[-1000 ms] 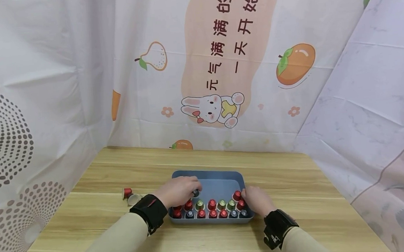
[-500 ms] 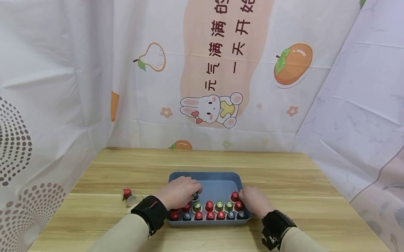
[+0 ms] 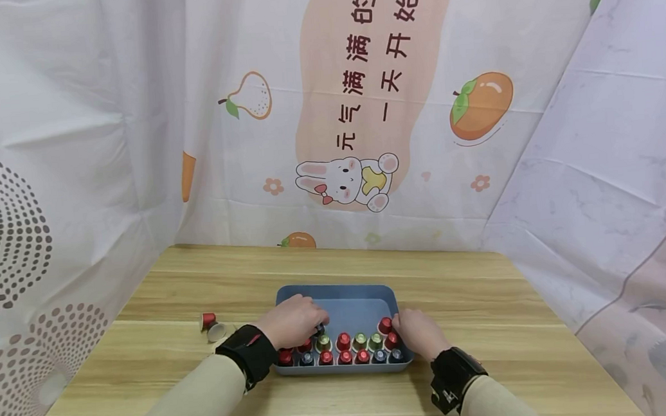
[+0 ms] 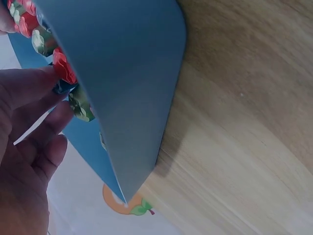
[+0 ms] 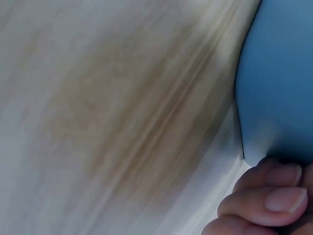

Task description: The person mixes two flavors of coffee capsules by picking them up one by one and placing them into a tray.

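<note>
A blue tray (image 3: 352,310) sits on the table with rows of coffee capsules along its near side. Inside its left part, my left hand (image 3: 295,323) pinches a dark coffee capsule (image 3: 319,329), mostly covered by the fingers. In the left wrist view the dark capsule (image 4: 63,87) shows between thumb and fingers, close to a red capsule (image 4: 63,66) and a green capsule (image 4: 80,104). My right hand (image 3: 419,332) grips the tray's right edge, beside a red capsule (image 3: 384,325); its curled fingers (image 5: 264,205) show against the tray wall in the right wrist view.
Left of the tray, a red capsule (image 3: 207,320) and a pale capsule (image 3: 217,333) lie on the wooden table (image 3: 455,290). A printed curtain (image 3: 248,156) hangs behind the table's far edge, and more curtains flank both sides.
My left hand has brought the dark capsule a little nearer to the capsule rows. The tray has shifted slightly left, with my right hand still on its edge.
</note>
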Motion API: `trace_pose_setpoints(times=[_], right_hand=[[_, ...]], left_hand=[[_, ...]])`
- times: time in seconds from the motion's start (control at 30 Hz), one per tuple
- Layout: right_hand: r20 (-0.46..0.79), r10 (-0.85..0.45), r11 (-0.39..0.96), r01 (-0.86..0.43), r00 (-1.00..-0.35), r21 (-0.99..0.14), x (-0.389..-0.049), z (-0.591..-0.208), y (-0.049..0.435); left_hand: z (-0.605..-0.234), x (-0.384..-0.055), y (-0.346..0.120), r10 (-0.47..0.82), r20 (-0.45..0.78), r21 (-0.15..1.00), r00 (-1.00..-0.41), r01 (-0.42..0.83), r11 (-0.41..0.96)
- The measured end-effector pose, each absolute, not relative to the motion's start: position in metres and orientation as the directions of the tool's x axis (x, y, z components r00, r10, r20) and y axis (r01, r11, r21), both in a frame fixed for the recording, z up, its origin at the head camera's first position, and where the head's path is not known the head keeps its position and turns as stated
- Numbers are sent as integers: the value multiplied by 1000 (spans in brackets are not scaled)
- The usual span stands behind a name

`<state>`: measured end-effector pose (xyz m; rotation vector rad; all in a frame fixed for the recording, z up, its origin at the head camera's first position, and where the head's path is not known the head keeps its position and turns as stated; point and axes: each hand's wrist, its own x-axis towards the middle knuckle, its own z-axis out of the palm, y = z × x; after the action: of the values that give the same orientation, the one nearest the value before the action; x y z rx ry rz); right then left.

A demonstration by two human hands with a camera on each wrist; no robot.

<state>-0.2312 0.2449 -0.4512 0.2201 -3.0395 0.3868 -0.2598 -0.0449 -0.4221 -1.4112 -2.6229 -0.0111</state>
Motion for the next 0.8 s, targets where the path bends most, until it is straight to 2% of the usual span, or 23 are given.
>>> trace_pose_setpoints(times=[0.37,0.7,0.8], right_hand=[[72,-119,958,-133,-990,-253,-232,-449,245],[81,-137,957,-153,-987,-248,-233,-452,246],[76,-143,957,-158,-987,-243,-233,-451,246]], left_hand=[[-429,-269,-55,795,155,41,-586,808,587],[-411,-268,-78,785,160,49,-599,799,600],[-406,-269,-86,772,161,82,-614,788,610]])
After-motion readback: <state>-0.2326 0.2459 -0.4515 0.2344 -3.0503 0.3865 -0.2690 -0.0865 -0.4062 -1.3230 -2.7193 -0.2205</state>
